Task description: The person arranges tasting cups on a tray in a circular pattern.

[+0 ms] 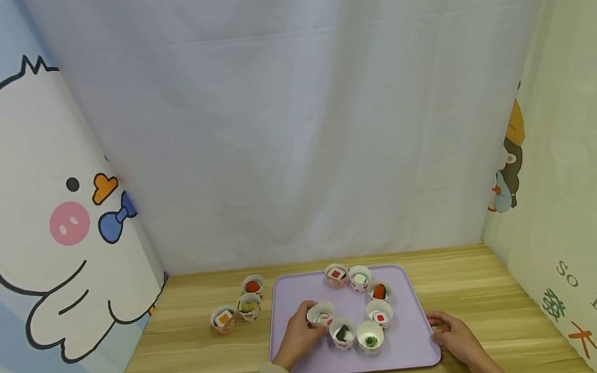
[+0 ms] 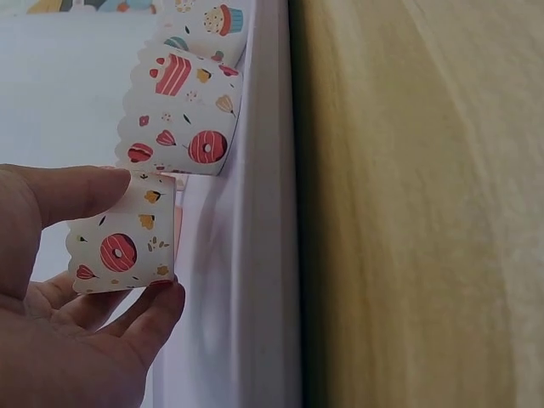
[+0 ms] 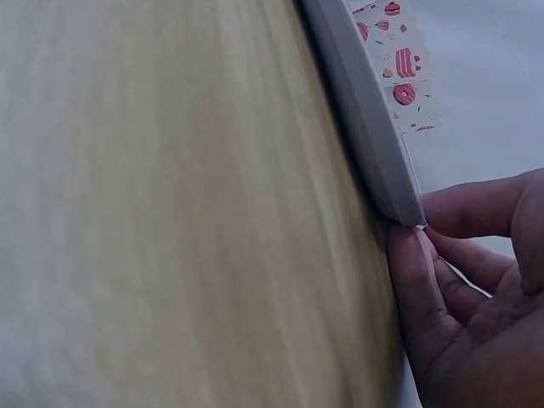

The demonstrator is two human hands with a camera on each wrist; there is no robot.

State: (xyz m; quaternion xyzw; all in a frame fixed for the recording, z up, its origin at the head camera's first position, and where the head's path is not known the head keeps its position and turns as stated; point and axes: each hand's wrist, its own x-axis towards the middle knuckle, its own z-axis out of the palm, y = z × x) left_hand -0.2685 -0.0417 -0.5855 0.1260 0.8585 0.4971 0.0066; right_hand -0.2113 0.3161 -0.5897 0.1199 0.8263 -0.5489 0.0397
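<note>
My left hand [image 1: 300,338] holds a white paper baking cup [image 2: 119,242] with donut prints and a scalloped rim, thumb on one side and fingers on the other. This cup is over the left half of a lilac tray [image 1: 290,291], close beside a cup with a dark green piece [image 1: 342,333]. To its right stands a cup with green bits [image 1: 370,338]. At the tray's right edge, my right hand [image 1: 457,337] pinches the rim [image 3: 378,136] near the front corner, thumb above and fingers below.
More cups curve along the tray's right and back, among them one with a red square [image 1: 379,314] and one with a red-and-dark piece [image 1: 379,290]. Three cups, including one with an orange square [image 1: 223,319], stand on the wooden table [image 1: 185,350] left of the tray. A pale curtain [image 1: 295,140] hangs behind.
</note>
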